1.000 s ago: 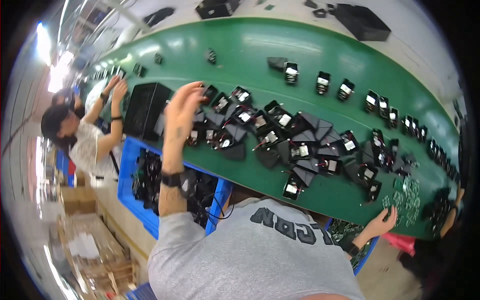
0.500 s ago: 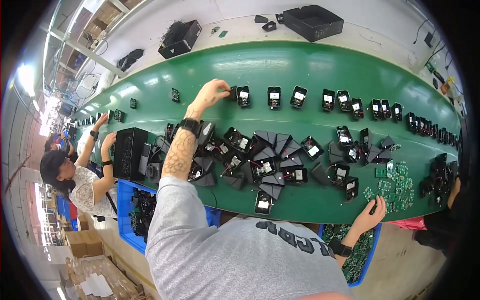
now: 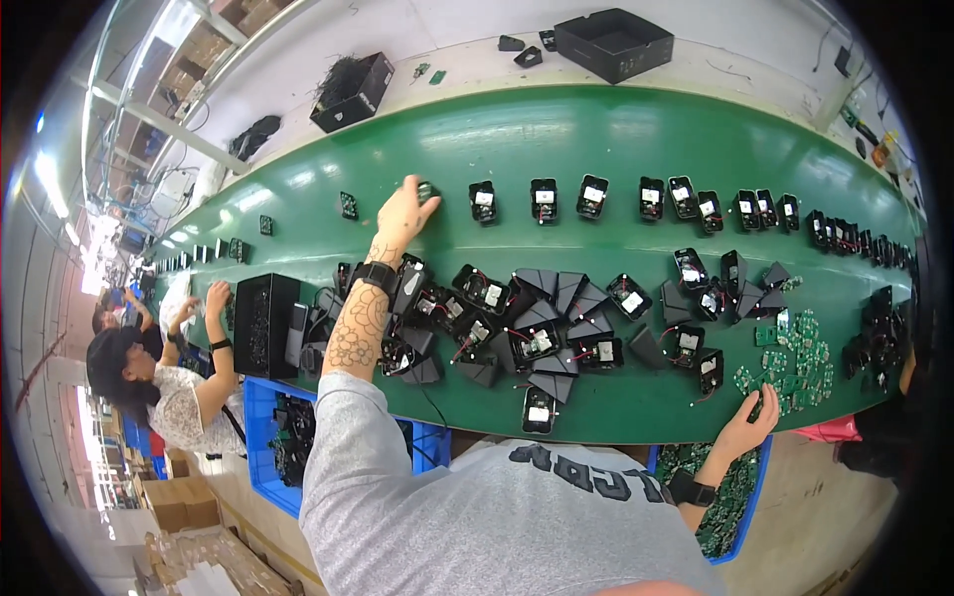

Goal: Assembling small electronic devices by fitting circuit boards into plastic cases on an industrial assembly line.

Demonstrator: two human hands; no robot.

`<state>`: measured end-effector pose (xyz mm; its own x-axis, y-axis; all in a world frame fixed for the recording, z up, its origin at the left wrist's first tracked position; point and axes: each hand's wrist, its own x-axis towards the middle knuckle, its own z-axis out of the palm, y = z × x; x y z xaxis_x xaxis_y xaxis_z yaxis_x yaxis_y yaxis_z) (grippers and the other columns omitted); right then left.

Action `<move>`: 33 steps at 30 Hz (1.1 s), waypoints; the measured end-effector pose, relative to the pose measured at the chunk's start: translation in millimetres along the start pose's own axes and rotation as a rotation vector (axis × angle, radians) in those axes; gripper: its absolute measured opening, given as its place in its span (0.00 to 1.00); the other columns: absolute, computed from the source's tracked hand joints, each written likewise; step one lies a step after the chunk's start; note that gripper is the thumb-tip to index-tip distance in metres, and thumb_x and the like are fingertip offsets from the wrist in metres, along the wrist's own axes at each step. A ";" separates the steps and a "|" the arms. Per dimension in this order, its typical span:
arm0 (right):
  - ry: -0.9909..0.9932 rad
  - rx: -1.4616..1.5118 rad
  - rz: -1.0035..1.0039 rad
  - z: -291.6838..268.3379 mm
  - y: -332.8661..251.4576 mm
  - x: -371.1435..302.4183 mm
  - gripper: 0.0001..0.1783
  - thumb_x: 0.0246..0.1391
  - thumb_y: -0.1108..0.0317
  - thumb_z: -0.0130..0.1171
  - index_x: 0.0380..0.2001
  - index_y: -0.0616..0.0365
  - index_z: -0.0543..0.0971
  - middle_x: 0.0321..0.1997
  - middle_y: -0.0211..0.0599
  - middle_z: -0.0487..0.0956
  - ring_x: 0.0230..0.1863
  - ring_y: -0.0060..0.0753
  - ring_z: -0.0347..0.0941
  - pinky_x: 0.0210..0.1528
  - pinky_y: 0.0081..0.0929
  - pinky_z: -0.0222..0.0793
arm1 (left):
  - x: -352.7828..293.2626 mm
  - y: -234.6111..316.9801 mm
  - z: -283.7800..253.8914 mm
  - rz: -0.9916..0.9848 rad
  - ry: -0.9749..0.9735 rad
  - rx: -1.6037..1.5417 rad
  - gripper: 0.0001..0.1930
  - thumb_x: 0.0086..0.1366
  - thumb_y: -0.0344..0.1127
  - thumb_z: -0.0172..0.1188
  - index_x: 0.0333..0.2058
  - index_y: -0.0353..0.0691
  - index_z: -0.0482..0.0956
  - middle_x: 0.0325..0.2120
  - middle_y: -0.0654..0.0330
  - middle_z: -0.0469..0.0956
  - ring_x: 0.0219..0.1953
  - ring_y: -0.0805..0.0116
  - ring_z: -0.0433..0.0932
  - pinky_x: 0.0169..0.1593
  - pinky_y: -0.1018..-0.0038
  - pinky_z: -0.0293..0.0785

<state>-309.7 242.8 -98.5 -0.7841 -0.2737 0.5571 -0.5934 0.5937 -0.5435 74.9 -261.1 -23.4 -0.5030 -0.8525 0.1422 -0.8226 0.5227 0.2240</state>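
Observation:
My left hand [image 3: 402, 217] reaches over the far part of the green table, its fingers closed on a small black plastic housing [image 3: 426, 192] with a circuit board in it. To the right of that hand, a similar open housing [image 3: 482, 202] begins a spaced row of housings with white labels inside. My right hand [image 3: 747, 425] is at the near right edge, fingers curled beside a pile of loose green circuit boards [image 3: 800, 363]. Whatever is between those fingers is too small to make out. Between my arms lie several black housings with wires [image 3: 537, 343] and wedge-shaped black covers [image 3: 552, 385].
A black box [image 3: 266, 326] stands at the left, near a co-worker [image 3: 169, 382]. Blue bins sit below the table edge, one with black parts [image 3: 293, 442], another with circuit boards [image 3: 711, 507]. Two black cartons rest on the back ledge, one of them empty-looking [image 3: 614, 48].
My left hand has moved left, away from the first labelled housing in the row, and the piece in its fingers now shows a circuit board. My right hand remains by the circuit boards.

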 end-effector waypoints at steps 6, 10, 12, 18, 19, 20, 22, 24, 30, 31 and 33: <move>-0.191 -0.060 -0.054 -13.4 -18.8 4.2 0.21 0.48 0.74 0.56 0.49 0.59 0.75 0.54 0.43 0.72 0.58 0.46 0.65 0.61 0.38 0.58 | 6.9 14.7 10.3 0.100 0.483 0.347 0.19 0.60 0.45 0.59 0.44 0.37 0.76 0.43 0.46 0.77 0.50 0.48 0.73 0.52 0.58 0.70; -0.194 -0.041 -0.100 -9.3 -26.1 15.3 0.25 0.45 0.69 0.61 0.50 0.57 0.74 0.57 0.41 0.70 0.62 0.48 0.61 0.64 0.42 0.55 | 6.3 41.7 9.2 -0.001 0.028 -0.043 0.18 0.65 0.44 0.54 0.43 0.34 0.76 0.34 0.44 0.78 0.42 0.48 0.76 0.43 0.60 0.71; -0.207 -0.017 -0.159 -3.9 -23.8 20.6 0.23 0.45 0.68 0.63 0.48 0.56 0.76 0.56 0.41 0.70 0.60 0.48 0.62 0.63 0.42 0.57 | 33.6 -28.7 59.9 -0.037 -0.153 -0.168 0.19 0.63 0.43 0.56 0.46 0.34 0.75 0.29 0.49 0.78 0.30 0.57 0.78 0.35 0.63 0.75; -0.249 0.023 -0.028 -8.8 -15.1 26.5 0.23 0.42 0.67 0.67 0.45 0.58 0.77 0.55 0.41 0.71 0.58 0.47 0.63 0.61 0.39 0.60 | 35.7 30.7 53.5 -0.062 -0.292 -0.620 0.19 0.62 0.33 0.58 0.51 0.40 0.71 0.31 0.61 0.77 0.29 0.71 0.78 0.25 0.73 0.80; -0.220 0.036 0.011 -6.5 -18.2 28.6 0.24 0.41 0.66 0.68 0.45 0.58 0.77 0.55 0.42 0.71 0.58 0.47 0.63 0.60 0.39 0.61 | 35.4 29.7 47.4 -0.123 -0.337 -0.742 0.19 0.62 0.32 0.57 0.52 0.40 0.70 0.31 0.60 0.77 0.30 0.70 0.77 0.27 0.72 0.80; -0.190 0.050 0.049 -5.3 -19.4 30.4 0.24 0.40 0.65 0.69 0.44 0.58 0.77 0.55 0.42 0.71 0.57 0.47 0.64 0.59 0.39 0.62 | 34.7 27.5 43.0 -0.185 -0.380 -0.865 0.19 0.63 0.31 0.56 0.53 0.41 0.69 0.32 0.60 0.77 0.32 0.70 0.77 0.28 0.71 0.81; -0.213 -0.060 0.055 -5.2 -16.2 36.0 0.26 0.40 0.64 0.69 0.45 0.58 0.77 0.54 0.42 0.70 0.57 0.47 0.64 0.59 0.39 0.62 | 27.1 25.5 29.2 -0.299 -0.309 -1.088 0.21 0.65 0.30 0.54 0.56 0.43 0.65 0.37 0.57 0.76 0.41 0.68 0.77 0.36 0.68 0.82; -0.239 -0.167 0.065 -4.5 -17.8 41.6 0.27 0.39 0.64 0.70 0.45 0.57 0.76 0.54 0.43 0.70 0.56 0.47 0.64 0.59 0.39 0.62 | 17.1 30.6 2.1 -0.357 -0.209 -1.406 0.21 0.66 0.29 0.52 0.57 0.44 0.64 0.41 0.58 0.74 0.41 0.68 0.77 0.37 0.71 0.81; -0.286 -0.076 0.143 -10.6 -31.7 58.0 0.30 0.35 0.69 0.69 0.47 0.57 0.75 0.43 0.42 0.70 0.52 0.46 0.66 0.55 0.37 0.64 | -60.6 79.2 -71.2 -0.312 -0.453 -2.175 0.30 0.64 0.25 0.48 0.64 0.53 0.57 0.50 0.51 0.65 0.49 0.64 0.72 0.37 0.81 0.81; -0.243 0.004 0.164 -7.8 -30.2 59.8 0.25 0.36 0.72 0.68 0.43 0.58 0.77 0.40 0.40 0.70 0.46 0.43 0.69 0.50 0.35 0.67 | -77.6 98.6 -77.2 -0.372 -0.483 -2.254 0.29 0.65 0.24 0.47 0.64 0.54 0.58 0.52 0.49 0.63 0.50 0.63 0.71 0.37 0.77 0.82; -0.235 0.069 0.181 -8.0 -33.9 68.2 0.19 0.39 0.76 0.66 0.39 0.59 0.78 0.37 0.37 0.73 0.39 0.32 0.73 0.42 0.27 0.70 | -108.4 129.0 -76.4 -0.482 -0.590 -2.385 0.30 0.64 0.25 0.46 0.64 0.56 0.57 0.56 0.45 0.61 0.52 0.59 0.70 0.38 0.74 0.82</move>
<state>-341.6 210.0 -37.1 -0.8940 -0.3406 0.2910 -0.4449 0.5984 -0.6664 43.6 -100.9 63.7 -0.7825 -0.5606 -0.2710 0.4460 -0.8083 0.3844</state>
